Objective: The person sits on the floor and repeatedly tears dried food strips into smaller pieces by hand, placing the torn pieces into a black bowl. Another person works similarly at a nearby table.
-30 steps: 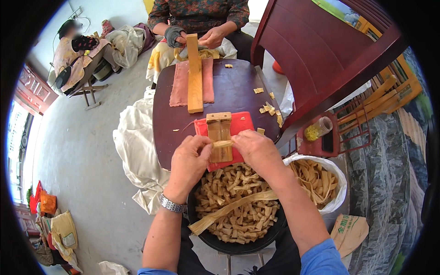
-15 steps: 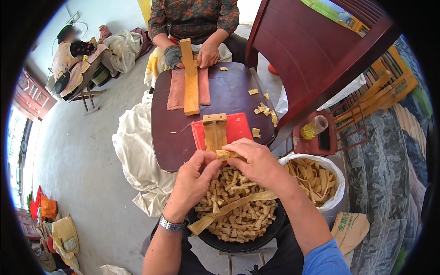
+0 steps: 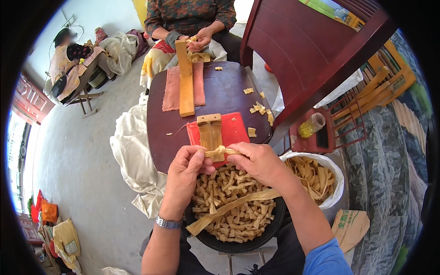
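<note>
My left hand [image 3: 184, 168] and my right hand [image 3: 257, 164] pinch the two ends of a pale yellow, fibrous strip with a knot [image 3: 221, 151] in its middle. It is held stretched crosswise over the near end of a small wooden block [image 3: 210, 133], which lies on a red cloth [image 3: 236, 128] at the stool's near edge. Below my hands is a black basin [image 3: 233, 249] full of similar knotted pieces [image 3: 240, 224]. A long flat strip [image 3: 236, 207] lies across them, passing under my right forearm.
Across the dark red seat [image 3: 162, 133], a co-worker's hands [image 3: 199, 41] work beside a long wooden bar [image 3: 185, 87]. Scraps [image 3: 259, 109] lie at right. A white bag of strips [image 3: 316, 178] is by my right arm. A chair back [image 3: 311, 50] rises at upper right.
My hands have moved apart, and the strip between them now shows a knot with both ends stretched out. The co-worker's hands have lifted back from the wooden bar.
</note>
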Motion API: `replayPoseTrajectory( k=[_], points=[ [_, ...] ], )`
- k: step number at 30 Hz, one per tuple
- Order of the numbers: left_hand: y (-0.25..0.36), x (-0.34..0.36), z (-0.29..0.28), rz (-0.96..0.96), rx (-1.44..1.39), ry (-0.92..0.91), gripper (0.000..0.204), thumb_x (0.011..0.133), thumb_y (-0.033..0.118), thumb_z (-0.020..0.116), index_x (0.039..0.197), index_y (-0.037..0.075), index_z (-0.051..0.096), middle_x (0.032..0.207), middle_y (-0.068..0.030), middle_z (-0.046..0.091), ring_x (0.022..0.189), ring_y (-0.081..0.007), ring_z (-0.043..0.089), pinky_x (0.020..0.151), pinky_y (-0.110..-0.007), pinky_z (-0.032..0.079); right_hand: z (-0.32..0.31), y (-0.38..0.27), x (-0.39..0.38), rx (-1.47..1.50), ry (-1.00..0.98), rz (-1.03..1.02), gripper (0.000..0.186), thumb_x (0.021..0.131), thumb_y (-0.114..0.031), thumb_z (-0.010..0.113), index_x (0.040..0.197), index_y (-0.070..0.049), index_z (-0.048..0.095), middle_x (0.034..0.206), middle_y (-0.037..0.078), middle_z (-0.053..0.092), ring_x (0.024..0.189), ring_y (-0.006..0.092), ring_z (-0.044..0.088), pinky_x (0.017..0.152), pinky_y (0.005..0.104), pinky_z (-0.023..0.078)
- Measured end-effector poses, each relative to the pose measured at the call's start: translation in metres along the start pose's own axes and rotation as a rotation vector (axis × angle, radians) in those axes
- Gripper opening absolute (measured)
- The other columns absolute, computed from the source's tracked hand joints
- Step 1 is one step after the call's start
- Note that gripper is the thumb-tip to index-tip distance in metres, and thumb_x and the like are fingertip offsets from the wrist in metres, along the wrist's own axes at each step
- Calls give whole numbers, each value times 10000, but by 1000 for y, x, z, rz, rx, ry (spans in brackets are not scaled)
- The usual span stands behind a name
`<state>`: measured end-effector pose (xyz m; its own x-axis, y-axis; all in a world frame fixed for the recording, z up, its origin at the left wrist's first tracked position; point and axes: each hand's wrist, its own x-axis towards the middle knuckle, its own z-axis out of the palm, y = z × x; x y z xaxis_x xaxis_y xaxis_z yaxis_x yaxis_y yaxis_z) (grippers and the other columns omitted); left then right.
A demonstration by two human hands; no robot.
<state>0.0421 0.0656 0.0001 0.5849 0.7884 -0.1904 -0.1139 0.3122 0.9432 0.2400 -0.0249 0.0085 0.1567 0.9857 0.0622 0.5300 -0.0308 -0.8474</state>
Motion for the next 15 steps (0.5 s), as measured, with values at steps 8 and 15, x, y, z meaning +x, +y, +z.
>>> replayPoseTrajectory(
  k=[8, 15],
  points=[
    [-2, -6, 18, 22, -81, -37, 356, 1088, 245, 535, 1361, 19, 551, 1133, -71, 671, 1041, -126, 638, 965, -280, 507, 8, -8, -10, 96, -65, -33, 224, 1044, -218, 598, 1008, -4, 654, 738, 79, 656, 665, 163, 649, 629, 318, 533],
    [-12, -5, 20, -24, -208, -96, 325, 1076, 226, 553, 1304, -6, 542, 1133, -107, 685, 1018, -171, 656, 951, -305, 527, 5, -13, -15, -44, -237, -37, 344, 1032, -340, 588, 934, -14, 640, 845, 218, 659, 776, 406, 656, 677, 444, 517]
  ],
)
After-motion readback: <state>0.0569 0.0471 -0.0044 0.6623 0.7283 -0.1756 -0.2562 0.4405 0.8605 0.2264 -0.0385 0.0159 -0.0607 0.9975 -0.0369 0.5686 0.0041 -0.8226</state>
